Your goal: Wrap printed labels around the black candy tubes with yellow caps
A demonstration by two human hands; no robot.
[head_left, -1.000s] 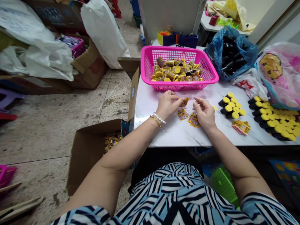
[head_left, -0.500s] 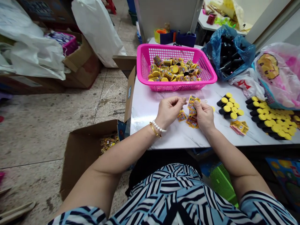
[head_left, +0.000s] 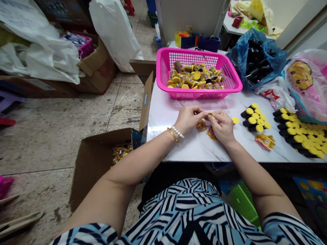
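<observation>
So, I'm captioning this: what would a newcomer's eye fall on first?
Probably the bright pink basket of mostly yellow containers, toward the table's back. Then the left hand and right hand, meeting at a small printed card in front. Yellow-capped black tubes cluster to the right.

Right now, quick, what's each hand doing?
Left hand: closed, fingertips at the yellow card; grip unclear.
Right hand: closed, holding the yellow card.

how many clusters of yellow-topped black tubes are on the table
2: a small cluster right of the right hand, and a larger cluster farther right; others may hide behind the pink bag.
</observation>
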